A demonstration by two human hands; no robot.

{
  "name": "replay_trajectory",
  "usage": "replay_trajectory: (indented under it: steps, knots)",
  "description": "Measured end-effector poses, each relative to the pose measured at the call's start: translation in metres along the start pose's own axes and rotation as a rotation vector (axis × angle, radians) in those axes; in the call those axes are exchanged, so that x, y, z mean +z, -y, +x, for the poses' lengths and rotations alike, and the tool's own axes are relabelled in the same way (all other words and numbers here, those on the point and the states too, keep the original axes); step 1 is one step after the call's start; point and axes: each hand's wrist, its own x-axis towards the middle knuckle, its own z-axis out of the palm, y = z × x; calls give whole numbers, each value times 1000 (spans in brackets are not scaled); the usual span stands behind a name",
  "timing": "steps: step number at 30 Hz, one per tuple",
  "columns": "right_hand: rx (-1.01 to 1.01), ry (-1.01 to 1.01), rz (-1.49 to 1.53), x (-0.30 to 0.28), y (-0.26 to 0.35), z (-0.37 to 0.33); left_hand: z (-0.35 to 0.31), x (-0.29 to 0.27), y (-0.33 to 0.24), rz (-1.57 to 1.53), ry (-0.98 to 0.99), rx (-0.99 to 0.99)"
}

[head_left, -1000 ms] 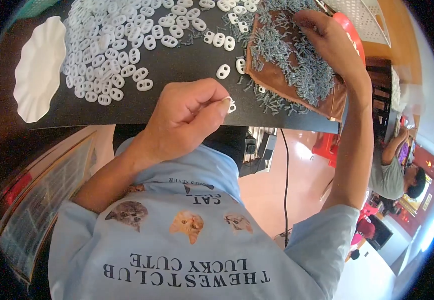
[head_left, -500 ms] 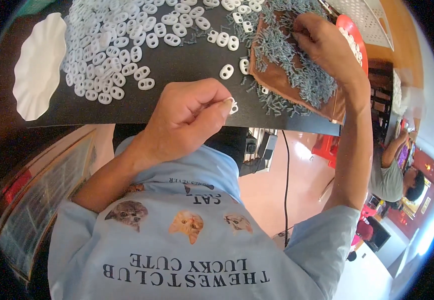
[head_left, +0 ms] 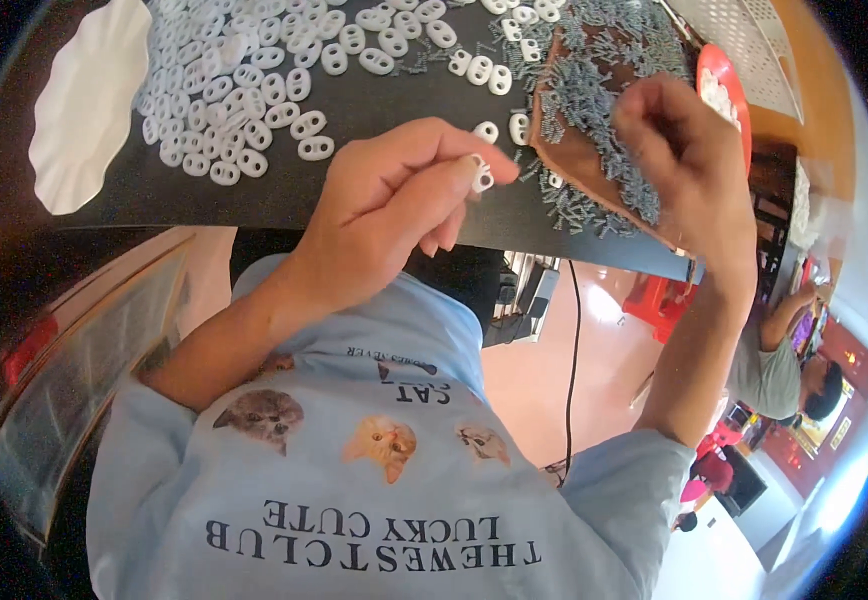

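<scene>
My left hand (head_left: 384, 220) is curled, pinching a small white two-hole plastic piece (head_left: 481, 177) between thumb and forefinger, just above the near edge of the dark surface (head_left: 374, 110). My right hand (head_left: 689, 165) hangs over the brown tray (head_left: 579, 160) on the right, fingers bunched together; I cannot tell whether they pinch anything. The tray is heaped with small grey screws (head_left: 604, 80), some spilled onto the surface beside it. A spread of loose white pieces (head_left: 244, 90) lies farther left, and a white paper plate (head_left: 89, 100) sits at the far left.
</scene>
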Motion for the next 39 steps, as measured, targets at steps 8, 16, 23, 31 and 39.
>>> replay_trajectory:
  steps: [8,16,23,31,39]
  knots:
    - [-351,62,-11,47,28,-10,0,5,0,-97,-30,-41]
    - [-346,8,-42,54,30,-8,-1,3,-4,-119,-36,-83]
    - [-455,-32,-12,59,22,-9,-1,1,-1,-186,-36,-58]
    - [-305,-36,366,58,16,-16,-1,-2,-5,-96,46,-62]
    - [-127,134,556,49,28,-20,-2,-1,5,-82,89,66]
